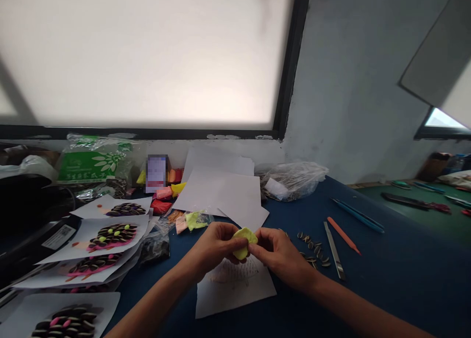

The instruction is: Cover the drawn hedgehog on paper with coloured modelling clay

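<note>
A flattened piece of yellow modelling clay (243, 244) is pinched between my two hands. My left hand (217, 241) has its fingers closed on the left side of it. On the opposite edge, the thumb and fingers of my right hand (276, 249) grip it too. Just beneath lies a sheet of white paper (235, 299) with a pencil drawing, partly covered by my hands. Sunflower seeds (314, 249) are scattered on the blue table to the right of my right hand.
A metal blade tool (334, 252), an orange pointed tool (344, 235) and blue tweezers (358, 215) lie to the right. Left are paper sheets with seed-covered hedgehogs (106, 237). Blank white paper (224, 188), coloured clay packets (162, 207) and a green seed bag (97, 161) sit behind.
</note>
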Demonstrator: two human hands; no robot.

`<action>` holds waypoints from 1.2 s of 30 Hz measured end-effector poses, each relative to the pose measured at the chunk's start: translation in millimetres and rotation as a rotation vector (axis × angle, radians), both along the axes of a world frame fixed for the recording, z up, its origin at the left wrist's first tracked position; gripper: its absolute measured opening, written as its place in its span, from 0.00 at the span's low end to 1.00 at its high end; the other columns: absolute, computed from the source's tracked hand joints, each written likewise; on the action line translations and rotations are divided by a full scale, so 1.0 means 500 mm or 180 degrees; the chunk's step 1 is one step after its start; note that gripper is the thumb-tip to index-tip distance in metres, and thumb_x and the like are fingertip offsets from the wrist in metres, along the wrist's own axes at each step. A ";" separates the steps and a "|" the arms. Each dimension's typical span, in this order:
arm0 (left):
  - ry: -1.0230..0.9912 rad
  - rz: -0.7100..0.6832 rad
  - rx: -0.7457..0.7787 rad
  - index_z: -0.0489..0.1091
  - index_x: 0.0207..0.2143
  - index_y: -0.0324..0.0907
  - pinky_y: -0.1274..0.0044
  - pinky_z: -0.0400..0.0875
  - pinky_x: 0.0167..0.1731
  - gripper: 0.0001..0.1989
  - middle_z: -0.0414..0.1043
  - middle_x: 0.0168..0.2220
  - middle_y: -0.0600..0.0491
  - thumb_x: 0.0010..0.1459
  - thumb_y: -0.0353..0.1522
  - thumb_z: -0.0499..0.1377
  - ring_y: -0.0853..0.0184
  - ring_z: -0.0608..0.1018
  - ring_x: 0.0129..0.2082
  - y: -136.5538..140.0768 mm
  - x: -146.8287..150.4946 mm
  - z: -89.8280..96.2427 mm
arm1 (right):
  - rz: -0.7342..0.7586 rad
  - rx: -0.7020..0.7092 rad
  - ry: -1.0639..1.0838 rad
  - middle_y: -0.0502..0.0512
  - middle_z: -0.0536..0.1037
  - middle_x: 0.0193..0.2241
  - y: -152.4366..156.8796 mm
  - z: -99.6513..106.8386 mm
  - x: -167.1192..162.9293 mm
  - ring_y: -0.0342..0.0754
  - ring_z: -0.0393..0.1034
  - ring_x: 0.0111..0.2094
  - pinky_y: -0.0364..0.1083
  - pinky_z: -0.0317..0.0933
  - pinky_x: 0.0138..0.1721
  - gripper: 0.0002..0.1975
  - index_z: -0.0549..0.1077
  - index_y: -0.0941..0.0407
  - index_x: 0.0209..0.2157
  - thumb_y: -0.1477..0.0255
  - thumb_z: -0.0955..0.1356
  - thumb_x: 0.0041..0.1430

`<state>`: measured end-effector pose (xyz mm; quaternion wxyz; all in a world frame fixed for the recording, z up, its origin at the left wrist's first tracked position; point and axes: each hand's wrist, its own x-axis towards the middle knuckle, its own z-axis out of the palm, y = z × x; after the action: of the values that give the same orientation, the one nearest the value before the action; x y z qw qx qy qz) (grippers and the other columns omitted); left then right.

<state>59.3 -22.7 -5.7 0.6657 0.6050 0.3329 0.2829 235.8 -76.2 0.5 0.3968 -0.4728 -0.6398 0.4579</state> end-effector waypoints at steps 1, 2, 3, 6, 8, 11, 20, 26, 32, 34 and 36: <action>0.0003 0.0015 0.0015 0.74 0.29 0.35 0.77 0.70 0.27 0.22 0.76 0.26 0.49 0.45 0.46 0.69 0.66 0.78 0.26 0.001 -0.001 0.001 | 0.0027 0.0001 -0.0001 0.49 0.70 0.24 0.000 0.002 0.001 0.42 0.60 0.25 0.42 0.54 0.26 0.14 0.74 0.59 0.31 0.61 0.71 0.57; 0.0014 0.0027 0.0032 0.74 0.29 0.35 0.77 0.70 0.27 0.22 0.76 0.26 0.49 0.45 0.46 0.69 0.66 0.78 0.26 0.002 -0.002 0.002 | 0.0048 0.0013 -0.0001 0.49 0.70 0.25 0.001 0.003 0.002 0.42 0.60 0.25 0.42 0.55 0.26 0.14 0.74 0.59 0.32 0.61 0.71 0.57; 0.0022 0.0033 0.0055 0.74 0.29 0.35 0.77 0.70 0.27 0.22 0.76 0.26 0.49 0.45 0.46 0.69 0.66 0.78 0.27 0.004 -0.003 0.004 | 0.0048 0.0046 -0.0010 0.49 0.71 0.25 0.002 0.004 0.004 0.43 0.61 0.26 0.42 0.55 0.27 0.14 0.74 0.59 0.32 0.61 0.71 0.57; 0.0030 -0.0009 0.0078 0.73 0.30 0.35 0.77 0.70 0.27 0.22 0.76 0.27 0.50 0.44 0.46 0.69 0.66 0.78 0.27 0.009 -0.008 0.006 | -0.0078 0.0174 -0.0073 0.49 0.71 0.25 0.005 0.003 0.009 0.43 0.61 0.26 0.42 0.57 0.28 0.13 0.73 0.59 0.32 0.62 0.69 0.59; 0.0045 -0.0062 0.0052 0.73 0.29 0.36 0.77 0.71 0.27 0.20 0.75 0.26 0.52 0.42 0.42 0.71 0.67 0.78 0.26 0.012 -0.010 0.004 | -0.0140 0.0160 -0.0092 0.50 0.71 0.25 0.007 0.000 0.011 0.43 0.62 0.26 0.42 0.57 0.28 0.14 0.73 0.59 0.30 0.61 0.68 0.61; 0.0145 -0.0062 0.0103 0.71 0.28 0.37 0.79 0.69 0.24 0.16 0.72 0.23 0.56 0.41 0.36 0.71 0.71 0.75 0.22 0.016 -0.010 -0.003 | -0.0113 0.0109 -0.0136 0.51 0.72 0.25 0.007 -0.001 0.009 0.44 0.64 0.27 0.43 0.59 0.29 0.14 0.73 0.59 0.30 0.62 0.67 0.61; 0.0898 -0.0533 0.0906 0.70 0.38 0.39 0.77 0.70 0.25 0.15 0.73 0.32 0.53 0.49 0.36 0.66 0.68 0.75 0.26 0.025 -0.041 0.025 | -0.0087 0.0129 -0.0126 0.49 0.69 0.25 0.012 0.003 0.013 0.43 0.62 0.27 0.43 0.58 0.30 0.11 0.72 0.59 0.30 0.64 0.69 0.59; 0.1719 -0.0061 0.1462 0.71 0.35 0.38 0.78 0.64 0.22 0.08 0.70 0.29 0.55 0.52 0.33 0.58 0.69 0.72 0.23 0.051 -0.076 0.010 | -0.0062 -0.0413 0.0015 0.51 0.72 0.28 0.018 -0.002 0.014 0.40 0.61 0.25 0.41 0.55 0.25 0.13 0.70 0.59 0.33 0.63 0.69 0.55; 0.1775 0.0044 0.1568 0.73 0.31 0.39 0.78 0.63 0.25 0.07 0.71 0.27 0.54 0.49 0.29 0.57 0.67 0.71 0.26 0.045 -0.066 0.008 | -0.0123 -0.0591 -0.0062 0.48 0.69 0.26 0.011 0.003 0.010 0.39 0.59 0.23 0.39 0.51 0.22 0.14 0.69 0.59 0.32 0.61 0.70 0.55; 0.1652 0.0172 0.1536 0.72 0.32 0.39 0.78 0.62 0.23 0.09 0.73 0.29 0.53 0.55 0.34 0.55 0.68 0.71 0.24 0.042 -0.065 0.020 | -0.0146 -0.0596 0.0003 0.47 0.68 0.26 0.009 0.006 0.011 0.38 0.59 0.23 0.39 0.52 0.23 0.15 0.68 0.58 0.32 0.61 0.70 0.55; 0.1316 0.0117 0.1323 0.73 0.35 0.38 0.78 0.62 0.23 0.16 0.75 0.33 0.50 0.61 0.41 0.52 0.68 0.72 0.24 0.038 -0.064 0.032 | -0.0174 -0.0556 0.0096 0.46 0.68 0.25 0.008 0.007 0.011 0.39 0.60 0.23 0.40 0.54 0.24 0.16 0.68 0.58 0.33 0.60 0.71 0.55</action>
<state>27.3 -3.7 10.2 0.4403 0.7671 0.4072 0.2277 241.1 -72.4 3.9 0.3759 -0.5159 -0.5782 0.5081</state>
